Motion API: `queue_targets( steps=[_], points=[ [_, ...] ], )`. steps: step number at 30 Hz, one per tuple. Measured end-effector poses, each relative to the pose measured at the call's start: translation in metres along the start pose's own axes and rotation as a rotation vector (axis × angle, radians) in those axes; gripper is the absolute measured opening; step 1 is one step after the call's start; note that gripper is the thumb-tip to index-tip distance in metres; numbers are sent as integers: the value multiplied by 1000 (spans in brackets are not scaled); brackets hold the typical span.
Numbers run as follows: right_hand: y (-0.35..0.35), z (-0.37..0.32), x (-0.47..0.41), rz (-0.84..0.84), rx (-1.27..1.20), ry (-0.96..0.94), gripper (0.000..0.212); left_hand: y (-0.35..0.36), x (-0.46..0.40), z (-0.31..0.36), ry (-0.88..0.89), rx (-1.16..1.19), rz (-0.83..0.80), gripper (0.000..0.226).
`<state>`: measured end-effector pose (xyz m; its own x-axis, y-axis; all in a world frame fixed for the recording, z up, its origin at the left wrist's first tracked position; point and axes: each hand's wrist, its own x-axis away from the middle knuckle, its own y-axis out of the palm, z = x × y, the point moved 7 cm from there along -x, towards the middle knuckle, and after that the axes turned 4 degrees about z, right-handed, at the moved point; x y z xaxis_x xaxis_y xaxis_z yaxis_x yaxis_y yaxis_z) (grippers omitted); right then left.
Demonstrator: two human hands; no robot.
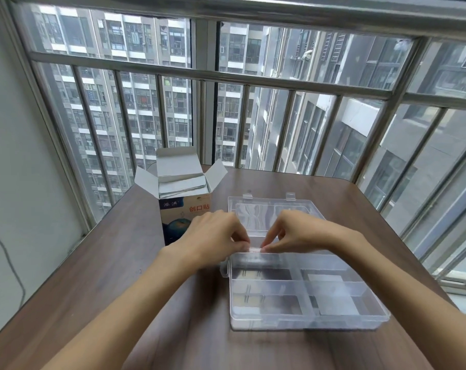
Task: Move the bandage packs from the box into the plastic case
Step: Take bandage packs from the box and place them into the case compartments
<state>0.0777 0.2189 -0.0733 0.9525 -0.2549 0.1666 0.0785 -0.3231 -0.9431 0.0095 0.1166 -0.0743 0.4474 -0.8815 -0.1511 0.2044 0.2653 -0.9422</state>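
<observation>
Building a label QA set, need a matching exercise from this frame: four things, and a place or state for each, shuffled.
Things:
1. box
2. case
3. bandage pack
4. lid

Place or state:
A. pinched between both hands, above the case's far edge
B. clear, divided into compartments, nearest the camera
C. upright with its flaps open, left of the case
D. folded back flat on the table, behind the hands

Pairs: 1-C, 2-B, 3-A, 4-D

The left hand and right hand hold the pack by its ends.
</observation>
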Motion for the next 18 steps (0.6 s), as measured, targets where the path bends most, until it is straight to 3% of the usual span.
queue_targets(
  steps=[5,8,11,13,14,16,18],
  points=[
    [-3,-4,4,54,-1,-22,22,-4,4,3,18,-27,-66,23],
    [-26,-10,13,108,-83,-22,19,-35,11,3,4,96,-4,21],
    [-69,-36,18,386,-253,-87,12,-93,23,-12,-79,214,258,20],
    [-91,-67,14,620,-292,-210,16,-127,35,-30,-151,161,488,16],
    [-93,-85,6,650,-275,-268,17,-136,39,-40,-193,114,553,13],
    [-81,-117,-18,567,-163,-354,18,-138,41,-60,-286,50,553,10],
    [-63,-130,-49,432,16,-347,17,-126,39,-79,-395,-1,442,18]
  ],
)
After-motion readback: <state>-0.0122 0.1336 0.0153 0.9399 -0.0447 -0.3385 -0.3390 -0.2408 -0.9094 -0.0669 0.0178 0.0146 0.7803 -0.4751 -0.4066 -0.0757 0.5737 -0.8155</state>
